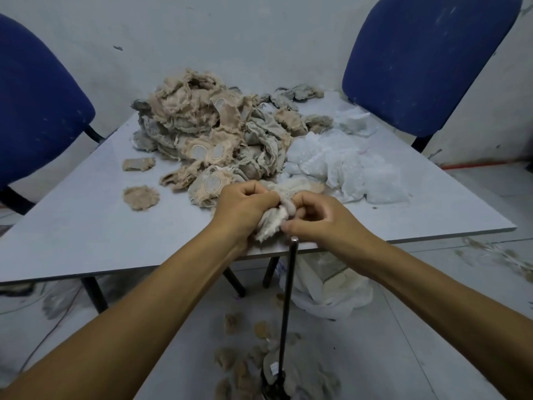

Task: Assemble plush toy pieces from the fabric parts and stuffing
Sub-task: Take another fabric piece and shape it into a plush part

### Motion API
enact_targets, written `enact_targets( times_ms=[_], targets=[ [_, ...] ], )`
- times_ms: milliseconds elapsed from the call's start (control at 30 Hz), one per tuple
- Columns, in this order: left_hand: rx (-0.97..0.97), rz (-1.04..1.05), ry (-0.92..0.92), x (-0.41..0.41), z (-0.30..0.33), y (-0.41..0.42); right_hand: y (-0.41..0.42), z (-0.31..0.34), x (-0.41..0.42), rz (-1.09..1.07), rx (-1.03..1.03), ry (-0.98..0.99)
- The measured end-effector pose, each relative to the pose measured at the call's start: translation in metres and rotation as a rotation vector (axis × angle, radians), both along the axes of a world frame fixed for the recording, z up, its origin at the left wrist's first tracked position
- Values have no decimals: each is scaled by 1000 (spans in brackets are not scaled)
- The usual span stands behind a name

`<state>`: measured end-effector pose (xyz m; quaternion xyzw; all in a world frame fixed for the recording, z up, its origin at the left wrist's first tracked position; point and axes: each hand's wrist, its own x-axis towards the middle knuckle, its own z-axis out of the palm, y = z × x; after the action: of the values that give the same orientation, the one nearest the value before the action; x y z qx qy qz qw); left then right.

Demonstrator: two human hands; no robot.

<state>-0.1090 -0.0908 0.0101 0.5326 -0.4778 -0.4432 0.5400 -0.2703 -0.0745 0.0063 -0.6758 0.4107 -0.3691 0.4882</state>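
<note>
So at this point I had one small plush piece (274,217) bunched up between both hands, right at the near edge of the table (86,226). My left hand (245,203) was curled around its upper end and my right hand (314,217) was pinching the pale, fuzzy side of it, fingers tucked in tight. Looked to me like the turning or stuffing step for this piece, honestly hard to tell which since the opening was hidden under my fingers. The big heap of tan and grey fabric parts (207,131) sat further back on the table, with the white stuffing (340,166) just beside it on the right. A dark metal rod (288,307) stood upright just below my right hand. Next I figured I'd need to find the opening and hold it wide, then work filling in.
</note>
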Motion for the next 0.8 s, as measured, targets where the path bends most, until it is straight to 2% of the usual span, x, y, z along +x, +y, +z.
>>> enact_targets(
  times_ms=[133, 267, 333, 467, 567, 667, 800],
  targets=[
    [10, -9, 9, -1, -3, -2, 1, 0, 0, -121, -241, 187],
    [34, -187, 121, 5, -4, 0, 0, -4, -5, -184, -499, 308],
    [7, -265, 155, 8, -7, 1, -1, -6, -4, -212, -544, 311],
    [-30, -382, 186, 12, -4, 6, -7, -8, -1, -258, -473, 237],
    [-100, -379, 33, 14, -5, 8, -13, -8, -1, -265, -356, 185],
    [-134, -308, -90, 10, -5, 8, -15, -9, 1, -317, -292, 112],
    [-41, -119, -23, 3, -6, 5, -13, -8, 4, -311, -270, 122]
  ],
)
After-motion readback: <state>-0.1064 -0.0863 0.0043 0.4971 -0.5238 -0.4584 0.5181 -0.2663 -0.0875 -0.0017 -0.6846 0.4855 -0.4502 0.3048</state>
